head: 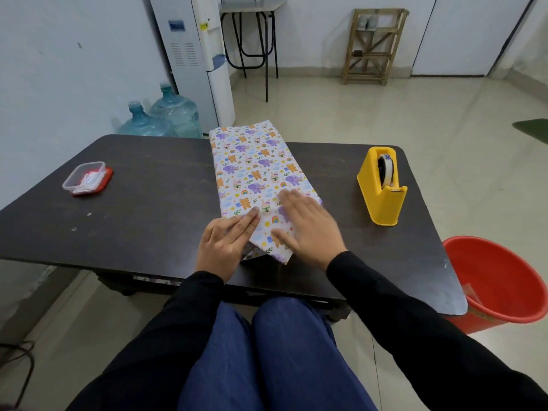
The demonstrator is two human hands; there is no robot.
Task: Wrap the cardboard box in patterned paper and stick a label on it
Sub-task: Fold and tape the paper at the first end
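While the dark table [148, 226] carries everything, the patterned paper [252, 167] lies along its middle, wrapped over a long shape, from far edge to near edge. At the paper's near end, the right hand [308, 229] and left hand [225, 244] press flat, fingers straight, not touching each other. A yellow tape dispenser [382, 191] stands near the right edge, and a small clear tub [86, 178] near the left.

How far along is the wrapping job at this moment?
Done: the patterned paper is wrapped over the top and long sides, and no cardboard shows. In hand: the left hand and the right hand press the near end fold flat with straight fingers. Left: taping that fold, since the tape dispenser stands apart on the right, probably the far end too, and the label. None shows on the paper.
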